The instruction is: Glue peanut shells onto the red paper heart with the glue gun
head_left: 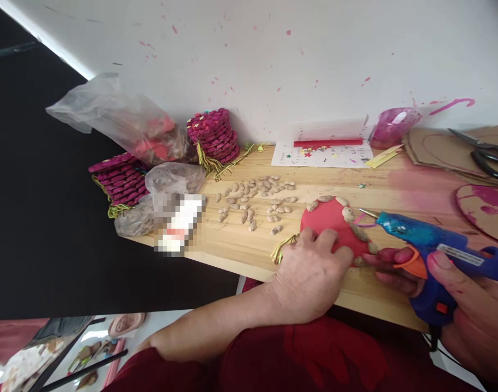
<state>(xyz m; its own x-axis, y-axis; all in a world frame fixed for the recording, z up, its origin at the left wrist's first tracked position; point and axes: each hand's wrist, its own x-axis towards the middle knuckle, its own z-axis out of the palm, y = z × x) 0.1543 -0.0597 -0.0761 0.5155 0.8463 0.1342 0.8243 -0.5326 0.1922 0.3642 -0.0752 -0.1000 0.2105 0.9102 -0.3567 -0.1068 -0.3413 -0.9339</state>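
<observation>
My left hand (314,272) is closed, its curled fingers bearing down on a round red piece (326,213) that lies on the wooden table (232,247). Along the rim of this red piece runs a line of peanuts in the shell (360,233). Yellow-green tassel cords (284,247) stick out at its left. A blue hot glue gun (432,239) is gripped in my right hand (457,288), fingers at the orange trigger. Its metal nozzle points left, close above the peanuts on the right rim. My left fingertips are partly hidden.
Loose peanuts (243,190) lie mid-table. Peanut-covered magenta stacks (214,136) and plastic bags (122,120) stand left. Behind are a star-strewn paper sheet (281,155) with a red stick (328,142) and a pink-stained cup (392,128). Scissors (492,155) rest on cardboard (429,147) at right.
</observation>
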